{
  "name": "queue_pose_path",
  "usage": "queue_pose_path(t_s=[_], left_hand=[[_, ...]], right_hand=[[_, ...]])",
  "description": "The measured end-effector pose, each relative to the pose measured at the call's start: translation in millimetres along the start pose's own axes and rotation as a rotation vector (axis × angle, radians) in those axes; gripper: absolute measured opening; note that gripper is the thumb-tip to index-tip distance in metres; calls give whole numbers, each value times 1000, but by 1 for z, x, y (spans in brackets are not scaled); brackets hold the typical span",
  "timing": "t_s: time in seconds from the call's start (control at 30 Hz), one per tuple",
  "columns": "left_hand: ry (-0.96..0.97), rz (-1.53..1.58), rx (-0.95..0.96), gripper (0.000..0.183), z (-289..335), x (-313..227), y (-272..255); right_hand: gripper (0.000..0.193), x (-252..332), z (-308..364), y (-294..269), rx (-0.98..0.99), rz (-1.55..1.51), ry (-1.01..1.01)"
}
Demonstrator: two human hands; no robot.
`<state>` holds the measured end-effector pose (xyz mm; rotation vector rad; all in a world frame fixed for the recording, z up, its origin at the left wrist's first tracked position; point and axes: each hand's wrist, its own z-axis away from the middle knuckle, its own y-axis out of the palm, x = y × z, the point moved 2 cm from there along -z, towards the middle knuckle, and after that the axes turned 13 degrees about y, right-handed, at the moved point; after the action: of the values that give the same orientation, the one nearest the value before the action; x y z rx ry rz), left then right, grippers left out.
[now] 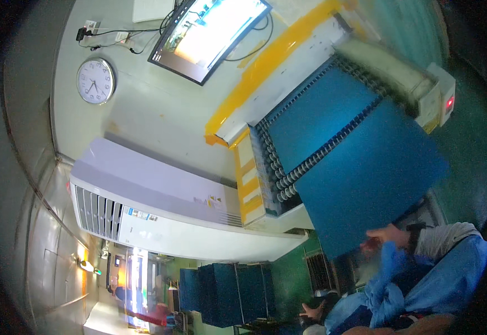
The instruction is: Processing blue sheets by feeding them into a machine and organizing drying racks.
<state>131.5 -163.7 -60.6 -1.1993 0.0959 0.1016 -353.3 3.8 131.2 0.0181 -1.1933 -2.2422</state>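
A large flat blue panel (366,173) extends outward from a roller conveyor (333,146). My right hand (387,237), in a grey cuff with a dark band at the wrist, is closed at the panel's near edge. Its fingers are partly smeared by motion. A second blue panel (316,114) lies farther in among the rollers. Lower and to the left, my left hand (312,311) is open with its fingers apart, away from the panel. Blue clothing (388,296) covers my arms and body. The view is strongly tilted.
A white standing air conditioner (171,218) is beside the conveyor. Blue panels stand in a rack (227,293) at lower centre. A box with a red light (449,102) sits at the conveyor's right end. A screen (210,36) and a clock (95,81) hang on the wall.
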Motion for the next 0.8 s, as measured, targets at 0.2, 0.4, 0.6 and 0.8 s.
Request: queue_pose_path(t_s=[0.2, 0.4, 0.6, 0.8], left_hand=[[90, 22, 198, 134, 7, 0, 5], [109, 56, 201, 141, -6, 14, 22], [123, 116, 200, 142, 12, -11, 0], [120, 141, 182, 142, 22, -21, -14]], right_hand=[[39, -11, 19, -6, -66, 40, -134], [35, 6, 30, 13, -63, 24, -167], [32, 7, 39, 11, -123, 12, -192], [28, 13, 20, 4, -82, -50, -238]])
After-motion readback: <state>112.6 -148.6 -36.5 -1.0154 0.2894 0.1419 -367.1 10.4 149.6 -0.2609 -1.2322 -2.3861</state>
